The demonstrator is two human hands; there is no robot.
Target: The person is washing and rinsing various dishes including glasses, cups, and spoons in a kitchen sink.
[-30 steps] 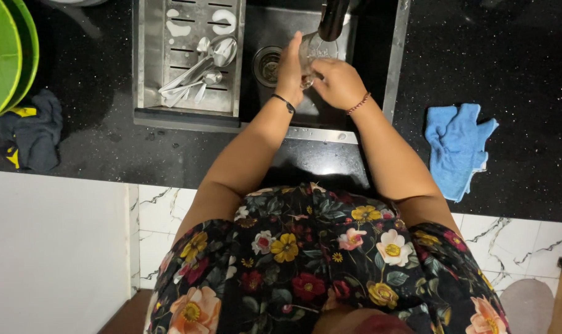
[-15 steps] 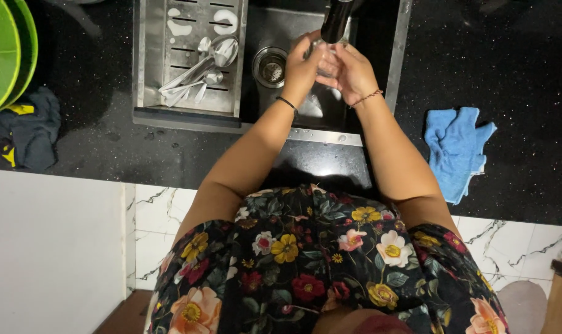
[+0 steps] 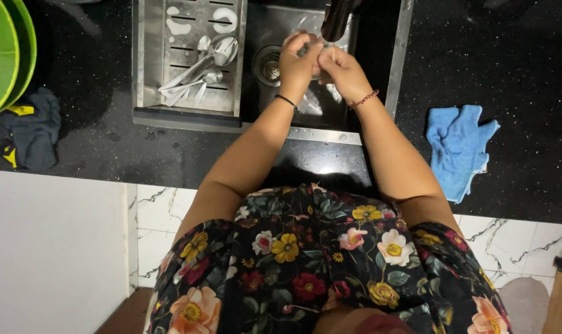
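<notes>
My left hand (image 3: pixel 296 62) and my right hand (image 3: pixel 344 73) meet over the steel sink basin (image 3: pixel 309 114), right under the dark faucet spout (image 3: pixel 336 18). Their fingers curl around a small clear glass item (image 3: pixel 313 48); the hands hide most of it. A dark band circles my left wrist and a beaded bracelet my right. The round drain (image 3: pixel 267 65) lies just left of my left hand.
A steel drainer tray (image 3: pixel 151 93) left of the basin holds several spoons (image 3: pixel 200 68). On the black speckled counter (image 3: pixel 510 55), a crumpled blue cloth (image 3: pixel 460 148) lies to the right. Green dishes (image 3: pixel 3 55) and a dark cloth (image 3: pixel 27 133) sit at the far left.
Both hands have moved up from the middle of the basin to just under the faucet spout and closed tighter together around the clear item.
</notes>
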